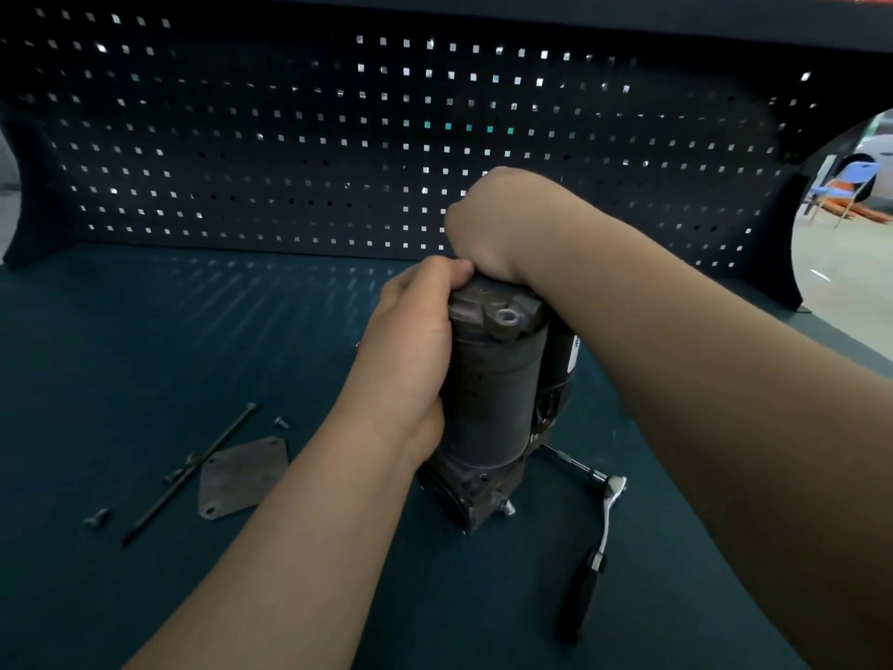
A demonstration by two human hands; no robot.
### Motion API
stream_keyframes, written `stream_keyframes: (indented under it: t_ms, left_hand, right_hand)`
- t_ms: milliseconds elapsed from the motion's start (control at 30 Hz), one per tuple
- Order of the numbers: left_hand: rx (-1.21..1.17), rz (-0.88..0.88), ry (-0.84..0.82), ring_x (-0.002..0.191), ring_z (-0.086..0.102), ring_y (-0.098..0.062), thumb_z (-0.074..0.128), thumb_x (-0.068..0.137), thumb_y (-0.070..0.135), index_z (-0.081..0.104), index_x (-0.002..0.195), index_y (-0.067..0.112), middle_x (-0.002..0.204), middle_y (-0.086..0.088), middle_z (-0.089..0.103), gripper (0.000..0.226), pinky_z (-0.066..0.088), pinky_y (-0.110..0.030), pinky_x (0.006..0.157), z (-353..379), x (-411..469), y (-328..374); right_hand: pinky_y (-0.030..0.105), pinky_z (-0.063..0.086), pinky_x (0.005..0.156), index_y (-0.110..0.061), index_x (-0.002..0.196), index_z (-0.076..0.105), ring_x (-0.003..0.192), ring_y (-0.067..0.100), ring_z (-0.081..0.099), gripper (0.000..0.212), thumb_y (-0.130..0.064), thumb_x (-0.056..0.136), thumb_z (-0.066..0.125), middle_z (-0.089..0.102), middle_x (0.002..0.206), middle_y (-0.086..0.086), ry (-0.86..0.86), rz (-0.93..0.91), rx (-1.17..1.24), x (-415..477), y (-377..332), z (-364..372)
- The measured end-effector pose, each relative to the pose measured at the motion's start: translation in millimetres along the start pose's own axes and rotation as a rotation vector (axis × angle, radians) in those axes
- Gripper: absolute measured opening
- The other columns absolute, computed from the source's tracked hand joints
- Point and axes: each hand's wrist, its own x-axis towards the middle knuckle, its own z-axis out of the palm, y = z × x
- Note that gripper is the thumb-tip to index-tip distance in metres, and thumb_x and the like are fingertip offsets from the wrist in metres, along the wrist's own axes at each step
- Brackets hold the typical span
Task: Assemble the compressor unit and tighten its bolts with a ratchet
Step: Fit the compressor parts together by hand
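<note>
The dark grey compressor unit (493, 394) stands upright on the blue-green bench mat (145, 340). My left hand (410, 340) grips its upper left side, thumb on the top cap. Bent at the wrist, my right hand (488, 224) sits over the far top of the unit, and its fingers are hidden behind it. A ratchet (601, 529) with a black handle lies on the mat to the unit's right. To the left lie a flat metal cover plate (239, 476), a long bolt (193, 471) and some short bolts (96, 517).
A dark pegboard (338, 137) rises along the back of the bench. Another short bolt (281, 422) lies above the plate. Beyond the bench's right end, a floor and a blue chair (843, 186) are visible.
</note>
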Motion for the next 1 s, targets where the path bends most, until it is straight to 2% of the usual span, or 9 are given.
stream_keyframes:
  t_ms: [167, 267, 367, 433, 500, 600, 767, 900, 1000]
  left_hand:
    - [0.006, 0.04, -0.06, 0.105, 0.067, -0.016, 0.058, 0.073, 0.05, 0.063, 0.122, 0.02, 0.112, -0.001, 0.071, 0.058, 0.05, -0.039, 0.092, -2, 0, -1]
    - [0.146, 0.189, -0.154, 0.113, 0.061, -0.007, 0.062, 0.068, 0.067, 0.059, 0.123, 0.029, 0.117, 0.011, 0.068, 0.067, 0.046, -0.033, 0.097, -16, -3, -17]
    - [0.36, 0.337, -0.208, 0.11, 0.062, -0.001, 0.084, 0.056, 0.048, 0.049, 0.123, 0.03, 0.116, 0.018, 0.067, 0.078, 0.051, -0.018, 0.084, -24, -7, -36]
    - [0.359, 0.363, -0.162, 0.104, 0.065, -0.002, 0.086, 0.053, 0.039, 0.052, 0.119, 0.029, 0.111, 0.017, 0.069, 0.075, 0.053, -0.016, 0.078, -25, -4, -47]
    - [0.321, 0.369, -0.145, 0.102, 0.066, -0.004, 0.085, 0.052, 0.037, 0.052, 0.115, 0.028, 0.108, 0.014, 0.07, 0.071, 0.053, -0.02, 0.078, -22, 0, -52]
    - [0.331, 0.384, -0.14, 0.105, 0.065, -0.006, 0.084, 0.053, 0.036, 0.048, 0.115, 0.029, 0.11, 0.013, 0.068, 0.072, 0.052, -0.024, 0.083, -24, 6, -56]
    - [0.368, 0.402, -0.114, 0.1, 0.065, -0.004, 0.082, 0.052, 0.039, 0.047, 0.114, 0.031, 0.108, 0.01, 0.066, 0.072, 0.055, -0.028, 0.082, -20, 2, -54]
    - [0.325, 0.383, -0.075, 0.093, 0.066, -0.004, 0.08, 0.047, 0.041, 0.047, 0.109, 0.03, 0.101, 0.009, 0.067, 0.072, 0.056, -0.028, 0.076, -16, -3, -55]
    - [0.382, 0.413, -0.091, 0.094, 0.065, 0.0, 0.082, 0.05, 0.039, 0.048, 0.112, 0.032, 0.101, 0.016, 0.066, 0.071, 0.053, -0.02, 0.073, -22, -3, -54]
  right_hand:
    - [0.027, 0.024, 0.047, -0.003, 0.121, 0.05, 0.059, 0.019, 0.034, 0.028, -0.012, 0.1, 0.032, 0.041, 0.076, 0.007, 0.106, 0.061, 0.138, -10, 0, -2]
    - [0.029, 0.028, 0.051, -0.005, 0.087, 0.048, 0.063, 0.023, 0.039, 0.033, -0.029, 0.104, 0.031, 0.047, 0.079, 0.008, 0.169, 0.013, 0.273, -11, -1, -1]
    - [0.029, 0.028, 0.049, -0.012, 0.056, 0.039, 0.056, 0.017, 0.043, 0.058, -0.049, 0.101, 0.034, 0.046, 0.06, 0.003, 0.211, -0.027, 0.44, -9, -4, -2]
    - [0.031, 0.038, 0.056, -0.012, 0.059, 0.052, 0.062, 0.018, 0.051, 0.06, -0.052, 0.099, 0.036, 0.054, 0.063, 0.003, 0.221, -0.094, 0.43, -11, -3, -6]
    - [0.029, 0.047, 0.074, -0.018, 0.08, 0.07, 0.084, 0.015, 0.062, 0.055, -0.057, 0.096, 0.035, 0.068, 0.086, -0.001, 0.206, -0.136, 0.517, -19, 7, -11]
    - [0.019, 0.043, 0.09, -0.03, 0.111, 0.068, 0.105, 0.003, 0.059, 0.068, -0.076, 0.076, 0.032, 0.066, 0.117, -0.013, 0.065, -0.241, 0.572, -41, 17, -9]
    - [0.008, 0.033, 0.085, -0.035, 0.125, 0.059, 0.116, 0.002, 0.049, 0.036, -0.049, 0.096, 0.043, 0.056, 0.13, -0.018, 0.06, -0.198, 0.635, -53, 6, 12]
    - [0.02, 0.035, 0.093, -0.035, 0.128, 0.059, 0.123, 0.009, 0.048, 0.034, -0.037, 0.098, 0.044, 0.054, 0.136, -0.015, 0.119, -0.134, 0.619, -53, -2, 11]
    - [0.015, 0.034, 0.089, -0.033, 0.125, 0.06, 0.118, 0.006, 0.049, 0.033, -0.038, 0.095, 0.047, 0.057, 0.13, -0.017, 0.181, -0.195, 0.561, -60, -6, 15]
